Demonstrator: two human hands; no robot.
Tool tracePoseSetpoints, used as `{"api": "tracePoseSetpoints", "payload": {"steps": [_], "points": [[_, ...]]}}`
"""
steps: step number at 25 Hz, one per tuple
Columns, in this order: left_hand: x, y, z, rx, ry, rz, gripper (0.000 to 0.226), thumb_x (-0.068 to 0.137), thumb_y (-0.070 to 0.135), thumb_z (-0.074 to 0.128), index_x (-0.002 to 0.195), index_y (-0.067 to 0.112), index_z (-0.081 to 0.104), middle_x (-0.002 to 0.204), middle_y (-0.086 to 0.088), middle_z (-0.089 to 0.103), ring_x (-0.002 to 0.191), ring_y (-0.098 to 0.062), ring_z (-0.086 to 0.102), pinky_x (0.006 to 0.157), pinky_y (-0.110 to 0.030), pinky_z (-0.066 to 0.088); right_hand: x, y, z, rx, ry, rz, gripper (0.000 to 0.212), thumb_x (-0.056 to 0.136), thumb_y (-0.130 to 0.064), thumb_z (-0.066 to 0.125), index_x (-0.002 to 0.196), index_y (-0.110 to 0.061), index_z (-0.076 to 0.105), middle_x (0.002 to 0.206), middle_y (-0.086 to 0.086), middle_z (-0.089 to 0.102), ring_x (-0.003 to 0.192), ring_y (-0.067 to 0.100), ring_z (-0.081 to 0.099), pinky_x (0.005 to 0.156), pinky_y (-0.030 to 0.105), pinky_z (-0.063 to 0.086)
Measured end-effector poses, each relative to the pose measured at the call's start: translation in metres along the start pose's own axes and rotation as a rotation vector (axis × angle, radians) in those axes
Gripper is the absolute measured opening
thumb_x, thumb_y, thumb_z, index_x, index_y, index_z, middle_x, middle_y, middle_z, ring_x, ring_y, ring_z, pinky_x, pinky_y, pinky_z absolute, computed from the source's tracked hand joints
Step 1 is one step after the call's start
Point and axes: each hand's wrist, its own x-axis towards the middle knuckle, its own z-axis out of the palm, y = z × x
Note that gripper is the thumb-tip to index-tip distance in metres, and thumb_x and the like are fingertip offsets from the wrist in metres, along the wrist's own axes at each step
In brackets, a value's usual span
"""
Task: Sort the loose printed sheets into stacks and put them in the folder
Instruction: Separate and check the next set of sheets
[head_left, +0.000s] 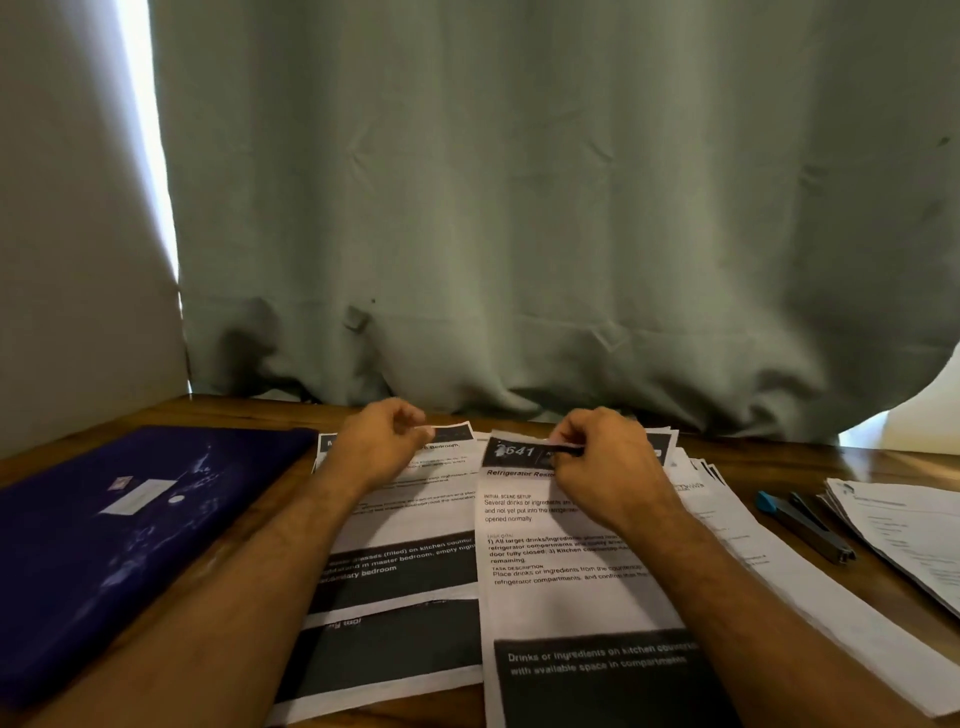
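Printed sheets (566, 597) lie fanned on a wooden table (810, 462) beside a closed blue folder (104, 545). The right hand (602, 462) pinches the top sheet's far edge; the left hand (384, 441) hovers, loosely curled, holding nothing. Thin, floppy, slippery paper: probably best lifted by an edge.

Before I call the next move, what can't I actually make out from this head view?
- What the right hand pinches: a thin dark item, mostly hidden by its fingers.
- Title of the left sheet: covered by the left hand.
- Refrigerator sheet: header partly hidden by the right hand, bottom cut by the frame edge.
- Right stack: print too blurred, cut by the edge.
- Blue folder: label too small to read.
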Motion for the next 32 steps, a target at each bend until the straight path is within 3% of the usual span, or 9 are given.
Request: {"api": "tracePoseSetpoints", "payload": {"steps": [3,7,11,17,25,29,32], "points": [[0.006,-0.028,-0.01,0.405,0.009,-0.072,0.065,0.081,0.047,0.079,0.136,0.024,0.054,0.136,-0.003,0.058,0.125,-0.023,0.053,0.106,-0.043,0.046,0.0,0.0,0.01,-0.045,-0.076,0.028,0.017,0.085,-0.01,0.069,0.08,-0.026,0.066,0.091,-0.005,0.067,0.086,0.009,0.062,0.085,0.03,0.057],[0.007,-0.054,-0.008,0.465,-0.07,-0.229,0.1,0.073,0.071,0.073,0.151,0.021,0.036,0.154,-0.014,0.041,0.141,-0.034,0.038,0.116,-0.049,0.035,-0.002,-0.003,0.019,-0.042,-0.143,0.06,0.019,0.086,-0.012,0.07,0.079,-0.027,0.063,0.097,-0.004,0.063,0.089,0.01,0.06,0.081,0.024,0.055],[0.009,-0.054,-0.009,0.389,-0.106,-0.249,0.098,0.075,0.071,0.071,0.151,0.021,0.035,0.151,-0.012,0.048,0.135,-0.033,0.049,0.112,-0.048,0.041,-0.006,-0.009,0.027,-0.041,-0.191,0.056,0.023,0.087,-0.013,0.071,0.077,-0.031,0.06,0.102,-0.005,0.061,0.09,0.01,0.058,0.08,0.023,0.053],[0.008,-0.052,-0.006,0.282,-0.058,-0.261,0.097,0.074,0.056,0.081,0.151,0.02,0.035,0.147,-0.013,0.051,0.131,-0.035,0.051,0.11,-0.05,0.042,-0.013,-0.018,0.042,-0.029,-0.173,0.01,0.017,0.09,-0.02,0.068,0.09,-0.034,0.06,0.118,-0.005,0.057,0.106,0.014,0.056,0.096,0.032,0.052],[0.004,-0.044,-0.004,0.197,0.062,-0.174,0.091,0.068,0.04,0.091,0.144,0.017,0.046,0.139,-0.012,0.059,0.126,-0.035,0.055,0.106,-0.049,0.043,-0.017,-0.018,0.049,-0.036,-0.177,-0.07,0.016,0.088,-0.018,0.068,0.094,-0.033,0.064,0.104,-0.009,0.05,0.098,0.012,0.053,0.085,0.023,0.049],[0.003,-0.036,-0.013,-0.168,0.182,-0.074,0.081,0.073,0.038,0.087,0.142,0.021,0.049,0.124,-0.002,0.064,0.101,-0.02,0.065,0.083,-0.038,0.053,-0.017,-0.015,0.046,-0.039,-0.198,-0.079,0.02,0.087,-0.017,0.069,0.088,-0.035,0.06,0.107,-0.01,0.053,0.101,0.011,0.053,0.09,0.026,0.051],[0.002,-0.036,-0.024,-0.464,0.211,-0.094,0.079,0.073,0.02,0.087,0.14,0.023,0.046,0.108,0.006,0.066,0.09,-0.016,0.068,0.069,-0.031,0.053,-0.017,-0.017,0.044,-0.022,-0.194,-0.056,0.018,0.088,-0.018,0.069,0.09,-0.034,0.061,0.114,-0.007,0.058,0.101,0.012,0.056,0.091,0.027,0.053]]}}
